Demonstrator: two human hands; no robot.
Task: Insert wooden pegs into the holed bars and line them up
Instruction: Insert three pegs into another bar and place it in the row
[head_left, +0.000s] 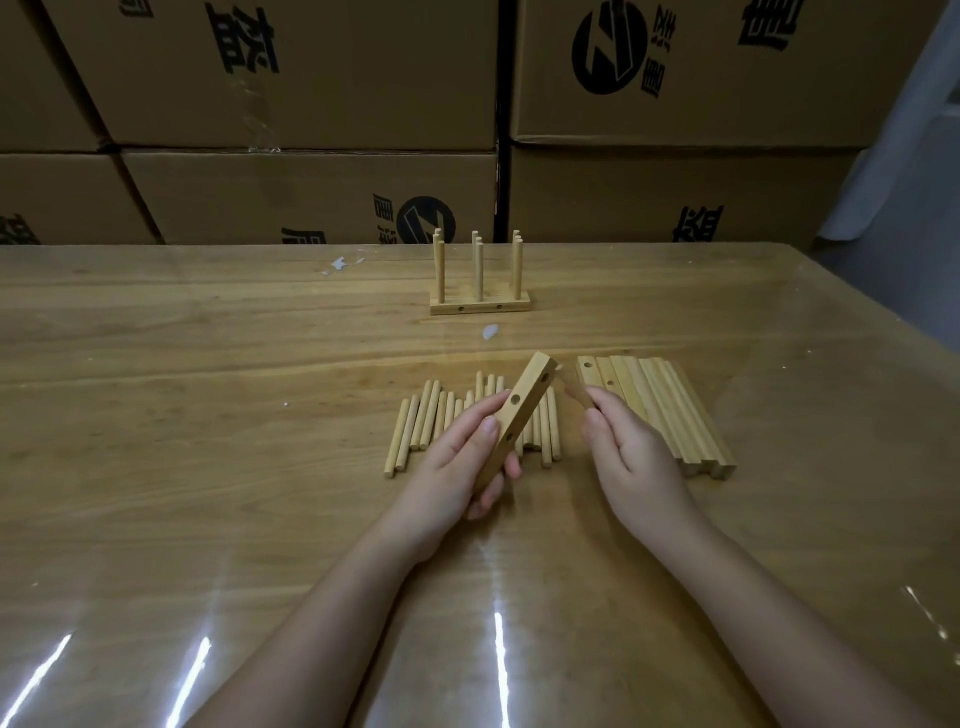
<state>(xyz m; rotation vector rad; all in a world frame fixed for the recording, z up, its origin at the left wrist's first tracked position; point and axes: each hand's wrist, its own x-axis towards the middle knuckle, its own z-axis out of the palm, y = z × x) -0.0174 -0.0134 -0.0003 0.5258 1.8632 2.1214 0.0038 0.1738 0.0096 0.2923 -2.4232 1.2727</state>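
My left hand (457, 467) grips a holed wooden bar (524, 410), held tilted above the table with its round holes facing me. My right hand (623, 447) pinches a wooden peg (571, 387) whose tip points at the bar's top hole; the peg is blurred. Beneath the bar lies a row of loose pegs (421, 426) on the table. A stack of holed bars (670, 410) lies flat to the right of my right hand. Farther back stand assembled bars with upright pegs (480, 291), lined up one behind another.
The wooden table (208, 364) has a glossy clear cover. Stacked cardboard boxes (311, 104) form a wall behind its far edge. Small white scraps (491, 331) lie near the assembled bars.
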